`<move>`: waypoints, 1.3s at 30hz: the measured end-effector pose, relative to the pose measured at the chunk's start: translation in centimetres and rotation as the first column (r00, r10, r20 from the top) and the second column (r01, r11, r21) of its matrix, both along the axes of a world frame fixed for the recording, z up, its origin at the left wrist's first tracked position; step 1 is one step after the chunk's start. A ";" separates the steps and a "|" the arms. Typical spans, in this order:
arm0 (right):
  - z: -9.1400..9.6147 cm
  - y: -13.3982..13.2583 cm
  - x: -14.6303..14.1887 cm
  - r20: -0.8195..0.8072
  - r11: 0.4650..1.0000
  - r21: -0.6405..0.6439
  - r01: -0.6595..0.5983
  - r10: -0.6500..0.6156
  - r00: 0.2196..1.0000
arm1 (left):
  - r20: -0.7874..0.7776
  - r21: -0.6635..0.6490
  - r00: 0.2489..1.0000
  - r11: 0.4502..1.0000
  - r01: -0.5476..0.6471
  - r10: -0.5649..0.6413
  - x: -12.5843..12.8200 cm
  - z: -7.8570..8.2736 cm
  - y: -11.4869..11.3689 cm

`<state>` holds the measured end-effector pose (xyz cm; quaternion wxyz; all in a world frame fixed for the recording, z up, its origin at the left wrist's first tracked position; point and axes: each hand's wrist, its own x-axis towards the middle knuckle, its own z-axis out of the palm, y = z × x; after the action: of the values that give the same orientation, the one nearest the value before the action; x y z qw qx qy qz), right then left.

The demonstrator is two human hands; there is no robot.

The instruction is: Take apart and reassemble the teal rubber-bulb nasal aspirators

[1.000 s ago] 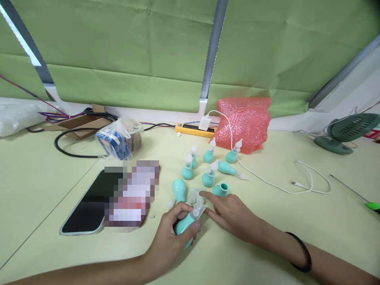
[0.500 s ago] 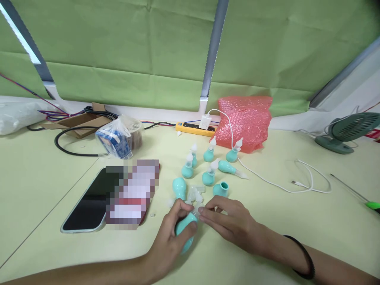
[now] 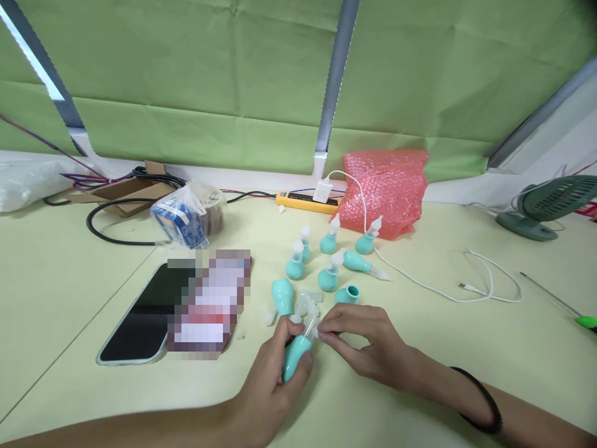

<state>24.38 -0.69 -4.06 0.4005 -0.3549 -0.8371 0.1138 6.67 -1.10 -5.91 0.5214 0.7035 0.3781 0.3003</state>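
Teal squeeze bulb lies within the curl of the left hand, its long axis slanting from near left to far right, with a clear tube at the far end. That tube is the part that matters: it stands just left of the fingertips of the right hand, which is the nearer hand to the tube, while the left hand has the body wrapped between thumb and fingers. The right thumb and fingertips are pinched together on a small translucent piece beside the tube (its exact shape is too blurred to tell, nor is it clear whether it touches the tube). Just beyond lie loose clear parts, with a capless bulb on the far left of them and an open-mouthed bulb to the right. Farther off, five tipped bulbs stand in a loose cluster near a lying bulb. Compared with a second ago, the right index finger no longer reaches over the loose parts; it has drawn back into the pinch, and since half a second ago the tube has come more plainly into view.
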 end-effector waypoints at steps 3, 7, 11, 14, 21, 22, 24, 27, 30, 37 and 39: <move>-0.5 -0.4 0.3 0.145 0.991 0.133 0.026 -0.046 0.988 | -0.048 0.066 0.999 0.997 0.029 -0.026 0.0 -0.1 -0.1; -1.2 -1.0 0.5 0.334 0.955 0.296 0.027 -0.130 0.934 | -0.036 0.093 0.999 0.996 0.016 -0.013 0.1 -0.2 -0.1; -1.2 -1.2 0.2 0.421 0.934 0.356 0.019 -0.178 0.890 | -0.069 0.111 0.998 0.994 0.010 -0.002 0.1 -0.5 -0.1; -0.7 -1.3 -0.2 0.417 0.897 0.440 0.038 -0.242 0.876 | -0.072 0.103 0.997 0.995 0.005 0.002 0.1 -0.6 -0.2; -0.9 -1.4 -0.3 0.442 0.909 0.415 0.039 -0.239 0.865 | 0.046 -0.035 0.993 0.994 -0.103 0.104 0.4 -0.3 -0.1; -1.0 -1.5 -0.2 0.436 0.911 0.411 0.033 -0.229 0.870 | 0.056 -0.055 0.992 0.992 -0.114 0.117 0.4 -0.3 -0.1; -1.3 -1.5 -0.2 0.420 0.910 0.415 0.021 -0.212 0.882 | 0.072 -0.080 0.989 0.989 -0.122 0.128 0.3 -0.3 -0.1; -1.4 -1.4 -0.2 0.394 0.929 0.369 0.020 -0.176 0.902 | 0.074 -0.069 0.990 0.991 -0.114 0.119 0.3 -0.4 -0.1; -1.3 -1.1 -0.4 0.311 0.954 0.293 0.060 -0.155 0.938 | 0.057 -0.036 0.991 0.993 -0.116 0.118 0.3 -0.5 -0.1; -1.6 -0.4 0.0 0.228 0.964 0.261 0.052 -0.113 0.967 | 0.123 0.010 0.990 0.998 -0.068 0.066 0.4 -0.4 0.1; -1.9 -0.4 0.3 0.255 0.960 0.279 0.025 -0.099 0.962 | 0.139 -0.028 0.987 0.997 -0.071 0.074 0.4 -0.4 0.1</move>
<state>24.69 -1.08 -5.98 0.3329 -0.3347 -0.8792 -0.0640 7.07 -1.03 -6.34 0.5435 0.6604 0.3694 0.3633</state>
